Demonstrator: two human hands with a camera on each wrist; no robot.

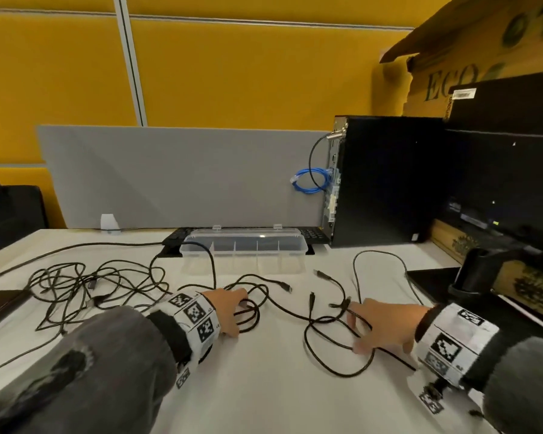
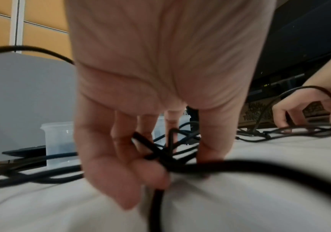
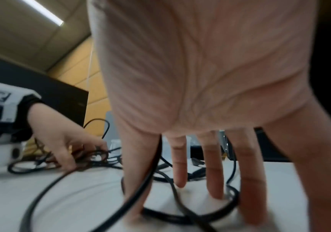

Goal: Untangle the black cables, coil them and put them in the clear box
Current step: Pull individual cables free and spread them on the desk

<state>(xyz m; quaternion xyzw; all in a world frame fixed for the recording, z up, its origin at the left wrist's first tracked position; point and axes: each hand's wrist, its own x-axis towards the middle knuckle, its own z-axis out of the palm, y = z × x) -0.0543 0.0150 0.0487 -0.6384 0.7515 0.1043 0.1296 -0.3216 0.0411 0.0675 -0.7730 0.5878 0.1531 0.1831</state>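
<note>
A: Where are your hands right now?

B: Both are down on the white surface (image 1: 264,386). Your left hand (image 1: 228,311) has its fingers (image 2: 121,141) curled into a bunch of black cables (image 1: 248,311), and the left wrist view shows several strands pinched between thumb and fingers where they cross.

A: And the right?

B: Your right hand (image 1: 380,327) is spread, fingers (image 3: 180,164) straight and pointing down at the surface. The fingertips press on a cable loop (image 1: 336,346), and one strand runs up between the fingers in the right wrist view. It grips nothing.

A: Where do the cables lie?

B: A big tangle (image 1: 85,286) sits to your left, well apart from your right hand. One strand runs from your left hand across to the loop under your right. Loose plugs (image 1: 322,275) lie between your hands and the box.

A: The box?

B: The clear box (image 1: 245,245) stands open at the far side of the surface, its lid tipped back, with dividers inside. One black cable (image 1: 212,264) hangs over its front left rim. A black keyboard (image 1: 176,236) lies behind it, and a black computer tower (image 1: 386,180) stands to its right with a coiled blue cable (image 1: 311,181) at its back.
</note>
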